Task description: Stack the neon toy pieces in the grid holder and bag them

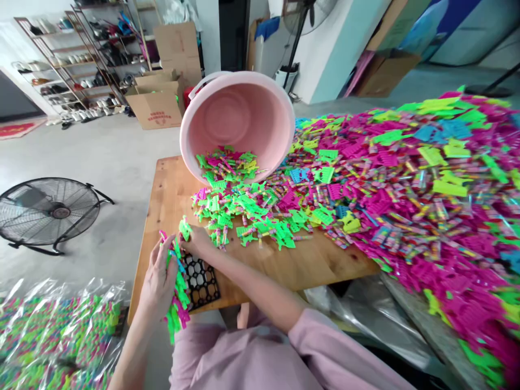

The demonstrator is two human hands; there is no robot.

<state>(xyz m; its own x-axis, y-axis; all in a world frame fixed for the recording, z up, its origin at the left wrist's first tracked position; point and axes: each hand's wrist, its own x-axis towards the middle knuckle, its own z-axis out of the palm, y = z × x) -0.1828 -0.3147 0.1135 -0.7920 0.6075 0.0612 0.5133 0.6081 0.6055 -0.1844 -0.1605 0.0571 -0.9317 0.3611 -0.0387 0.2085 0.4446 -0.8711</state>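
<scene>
My right hand is closed on a light green plastic toy piece, its fingers pinched around the lower end. My left hand lies with its fingers stretched out along a row of green, pink and blue toy pieces, touching them from the left. That row stands along the left side of a black grid tray with round holes, at the table's near edge. Beyond my right hand spreads a loose heap of green toy pieces, some with small candy-coloured tubes.
A pink tub lies tipped on its side on the wooden table, toy pieces inside. A huge pile of pink, green and blue pieces covers the right. A black fan and clear-wrapped filled packs are at the left.
</scene>
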